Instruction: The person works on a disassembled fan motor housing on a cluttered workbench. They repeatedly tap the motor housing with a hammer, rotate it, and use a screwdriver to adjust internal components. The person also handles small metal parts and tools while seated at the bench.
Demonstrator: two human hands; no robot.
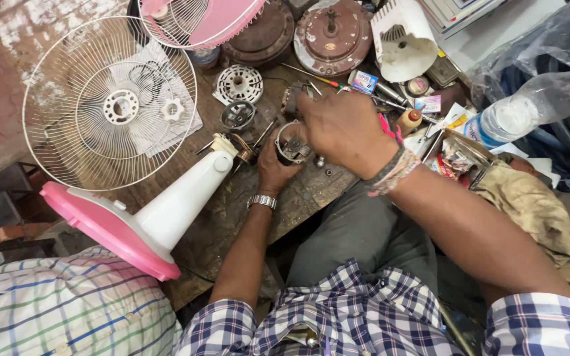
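Nearest, at six o'clock, checked sleeves lead up to both hands at the worn wooden desk (298,198). The left hand (273,168), with a metal watch at the wrist, has its grip closed from below around a small round motor (291,146) at the middle of the desk; its open metal face points up and its long axis cannot be told. The right hand (344,128) curls over the motor's top, its grip hidden. At eight o'clock lies a pink-based white plastic stand (166,211); at ten o'clock, a round wire guard (110,102).
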